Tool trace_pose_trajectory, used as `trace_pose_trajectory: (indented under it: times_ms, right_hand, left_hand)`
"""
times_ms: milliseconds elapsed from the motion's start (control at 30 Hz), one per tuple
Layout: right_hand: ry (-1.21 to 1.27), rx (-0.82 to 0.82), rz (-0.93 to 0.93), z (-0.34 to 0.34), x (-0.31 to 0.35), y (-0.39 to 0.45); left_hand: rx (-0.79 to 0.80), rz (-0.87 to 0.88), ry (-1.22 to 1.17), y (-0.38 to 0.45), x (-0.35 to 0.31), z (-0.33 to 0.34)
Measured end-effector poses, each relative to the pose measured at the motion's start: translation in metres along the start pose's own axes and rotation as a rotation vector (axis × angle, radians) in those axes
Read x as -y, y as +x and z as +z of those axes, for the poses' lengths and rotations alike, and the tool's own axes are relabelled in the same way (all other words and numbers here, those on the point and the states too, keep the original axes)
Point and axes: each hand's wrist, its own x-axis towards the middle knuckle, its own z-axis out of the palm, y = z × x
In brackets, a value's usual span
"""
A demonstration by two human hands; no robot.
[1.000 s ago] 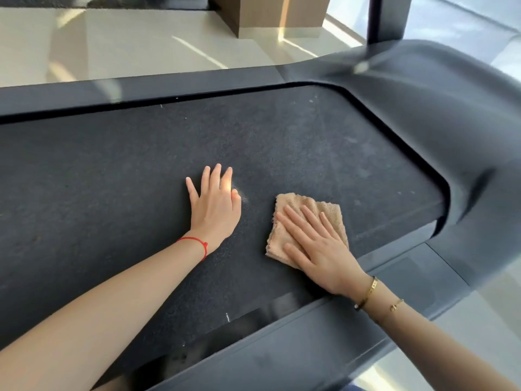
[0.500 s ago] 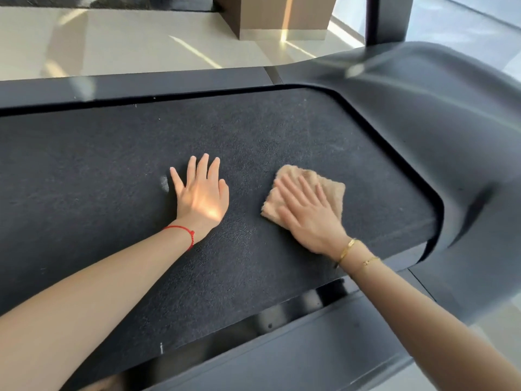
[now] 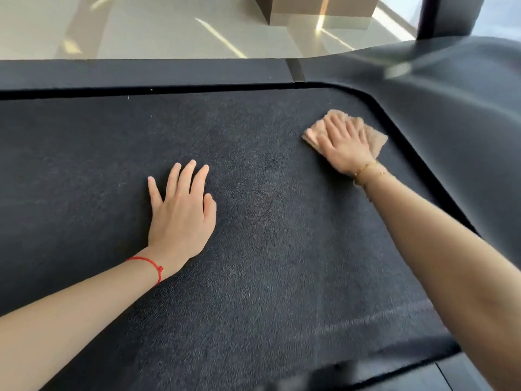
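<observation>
Head view, looking down on a treadmill belt [image 3: 282,249] mid-wipe. R hand [image 3: 345,145]: fingers straight and spread, palm pressing flat on a folded tan cloth [image 3: 377,140]. Nothing is gripped; the cloth is only pinned under my palm. Cloth lies at the far right of the belt, just beside the curved corner where the belt meets the dark motor cover [image 3: 456,114]. L hand [image 3: 180,213]: also flat, fingers extended, resting on bare belt near the centre, well apart from the cloth. I judge it a brace; red string bracelet [image 3: 149,263] at the wrist.

Progress (judgement): belt between my hands looks slightly paler and streaked, either wiped track or dust, can't tell which. A faint pale line [image 3: 380,317] crosses the near right part. Far left shows a few light specks [image 3: 150,116], so approx. that side and the near edge appear left to do. Beyond the far rail [image 3: 141,73]: pale floor [image 3: 155,29] w/ a brown box [image 3: 318,9].
</observation>
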Motion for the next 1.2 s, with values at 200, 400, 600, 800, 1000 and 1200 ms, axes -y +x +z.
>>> trace_pose_trajectory:
  times_ms: [200,400,600,800,1000,1200]
  right_hand:
    - [-0.030,0.077,-0.192,0.007,0.084,0.065]
    - [-0.035,0.047,-0.521,0.023,0.089,0.022]
    - [-0.066,0.021,-0.146,-0.012,0.003,0.071]
    - [-0.023,0.077,-0.052,-0.010,0.062,0.122]
    - [-0.067,0.092,-0.373,0.013,0.159,0.095]
    - [-0.047,0.090,-0.701,0.034,0.160,0.026]
  left_hand:
    - [0.005,-0.006,0.017,0.003,-0.001,0.000]
    - [0.019,-0.006,0.032,0.003,-0.001,-0.002]
    - [0.044,-0.026,0.043,0.001,-0.004,-0.004]
    - [0.054,-0.032,0.063,0.002,-0.005,-0.005]
    - [0.048,-0.019,0.080,0.003,-0.003,-0.003]
    - [0.038,-0.008,0.071,0.003,0.001,-0.003]
